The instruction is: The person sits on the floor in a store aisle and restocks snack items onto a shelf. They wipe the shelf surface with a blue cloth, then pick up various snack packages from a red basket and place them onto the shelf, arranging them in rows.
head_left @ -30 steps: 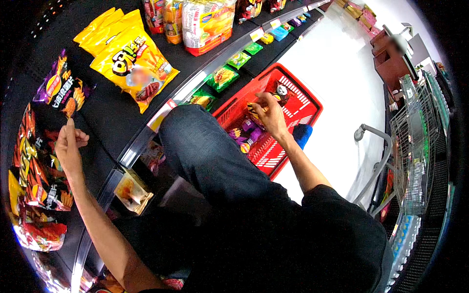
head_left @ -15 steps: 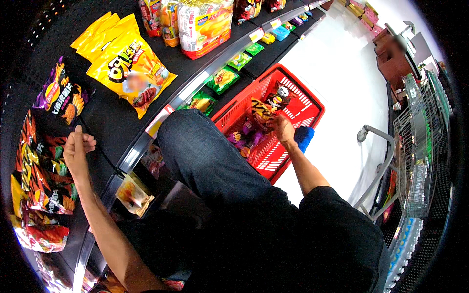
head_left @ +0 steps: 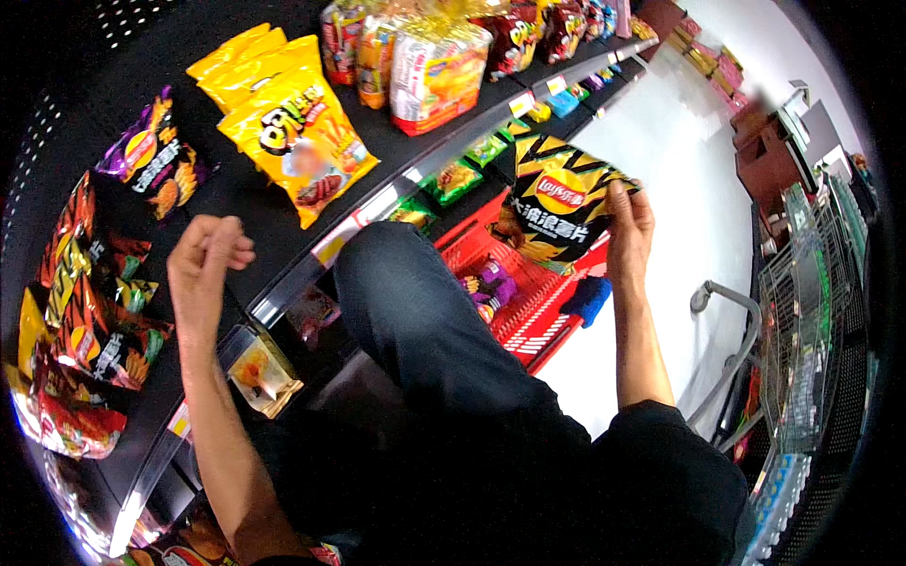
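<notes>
My right hand [head_left: 629,236] pinches the right edge of a black and yellow striped bag of potato chips [head_left: 564,209], raised above a red shopping basket [head_left: 462,247]. The bag's front faces up and hides part of the basket. Inside the basket a purple bag of chips [head_left: 493,283] shows. My left hand [head_left: 203,259] hovers over the dark shelf [head_left: 274,241], fingers curled in with nothing seen in them. Closest to it stands a purple and black chip bag [head_left: 160,165]; several yellow snack bags [head_left: 300,141] lie farther along the shelf.
Striped chip bags [head_left: 94,311] crowd the shelf's left part. Large multipacks [head_left: 439,75] stand farther back. A lower shelf holds green packets [head_left: 451,181]. My bent knee [head_left: 387,274] is between shelf and basket. To the right are a grey metal tube frame [head_left: 731,294] and wire racks [head_left: 802,302].
My right hand has lifted the black and yellow chip bag up out of the basket. My left hand has shifted right, its fingers still curled. The whole view has shifted slightly.
</notes>
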Action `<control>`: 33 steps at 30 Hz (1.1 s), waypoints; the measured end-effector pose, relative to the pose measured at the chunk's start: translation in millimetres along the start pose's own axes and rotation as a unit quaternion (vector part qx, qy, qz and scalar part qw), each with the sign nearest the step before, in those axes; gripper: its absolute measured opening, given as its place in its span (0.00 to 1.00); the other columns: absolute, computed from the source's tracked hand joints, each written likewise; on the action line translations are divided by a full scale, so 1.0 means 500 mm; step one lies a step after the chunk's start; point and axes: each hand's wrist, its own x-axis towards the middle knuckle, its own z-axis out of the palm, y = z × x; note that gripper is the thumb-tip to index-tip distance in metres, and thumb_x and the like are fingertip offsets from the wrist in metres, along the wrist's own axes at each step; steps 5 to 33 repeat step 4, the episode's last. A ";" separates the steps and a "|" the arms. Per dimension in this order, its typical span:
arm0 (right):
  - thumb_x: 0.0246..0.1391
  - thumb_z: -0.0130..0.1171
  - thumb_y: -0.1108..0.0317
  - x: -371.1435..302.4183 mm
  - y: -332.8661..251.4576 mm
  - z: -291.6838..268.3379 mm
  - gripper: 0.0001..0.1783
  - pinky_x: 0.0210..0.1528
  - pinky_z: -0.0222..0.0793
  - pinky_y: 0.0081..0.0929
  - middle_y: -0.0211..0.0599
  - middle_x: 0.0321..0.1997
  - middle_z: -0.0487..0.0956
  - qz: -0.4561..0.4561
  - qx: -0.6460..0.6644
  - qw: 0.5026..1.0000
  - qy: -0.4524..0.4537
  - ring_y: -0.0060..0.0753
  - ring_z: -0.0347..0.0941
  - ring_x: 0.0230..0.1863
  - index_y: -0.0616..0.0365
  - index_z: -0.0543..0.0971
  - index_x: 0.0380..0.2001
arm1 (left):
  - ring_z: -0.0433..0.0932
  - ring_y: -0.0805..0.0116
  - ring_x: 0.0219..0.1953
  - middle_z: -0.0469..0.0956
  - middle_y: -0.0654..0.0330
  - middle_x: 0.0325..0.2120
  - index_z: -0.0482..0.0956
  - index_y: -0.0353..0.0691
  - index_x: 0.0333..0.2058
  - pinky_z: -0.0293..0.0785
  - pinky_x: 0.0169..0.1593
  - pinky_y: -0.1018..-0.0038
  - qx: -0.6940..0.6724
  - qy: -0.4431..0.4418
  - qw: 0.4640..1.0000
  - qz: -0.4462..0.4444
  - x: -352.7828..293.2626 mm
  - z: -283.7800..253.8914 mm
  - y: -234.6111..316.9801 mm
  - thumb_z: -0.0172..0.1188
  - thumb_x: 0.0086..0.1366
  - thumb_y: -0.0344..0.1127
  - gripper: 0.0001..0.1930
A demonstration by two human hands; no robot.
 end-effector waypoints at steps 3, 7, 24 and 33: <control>0.64 0.58 0.62 0.022 -0.082 0.079 0.12 0.51 0.71 0.22 0.29 0.41 0.83 0.003 0.110 0.994 -0.019 0.20 0.76 0.43 0.57 0.79 0.45 | 0.79 0.76 0.31 0.81 0.61 0.31 0.77 0.35 0.41 0.74 0.36 0.81 -0.037 -0.056 0.998 0.009 -0.014 0.034 0.038 0.61 0.66 0.33 0.09; 0.64 0.58 0.62 0.026 -0.085 0.097 0.12 0.51 0.71 0.22 0.29 0.41 0.83 0.000 0.117 0.993 -0.027 0.20 0.76 0.43 0.57 0.79 0.45 | 0.79 0.76 0.31 0.81 0.61 0.31 0.77 0.35 0.41 0.74 0.36 0.81 -0.033 -0.046 0.998 0.013 -0.018 0.017 0.044 0.61 0.66 0.33 0.09; 0.64 0.58 0.62 0.026 -0.085 0.097 0.12 0.51 0.71 0.22 0.29 0.41 0.83 0.000 0.117 0.993 -0.027 0.20 0.76 0.43 0.57 0.79 0.45 | 0.79 0.76 0.31 0.81 0.61 0.31 0.77 0.35 0.41 0.74 0.36 0.81 -0.033 -0.046 0.998 0.013 -0.018 0.017 0.044 0.61 0.66 0.33 0.09; 0.64 0.58 0.62 0.026 -0.085 0.097 0.12 0.51 0.71 0.22 0.29 0.41 0.83 0.000 0.117 0.993 -0.027 0.20 0.76 0.43 0.57 0.79 0.45 | 0.79 0.76 0.31 0.81 0.61 0.31 0.77 0.35 0.41 0.74 0.36 0.81 -0.033 -0.046 0.998 0.013 -0.018 0.017 0.044 0.61 0.66 0.33 0.09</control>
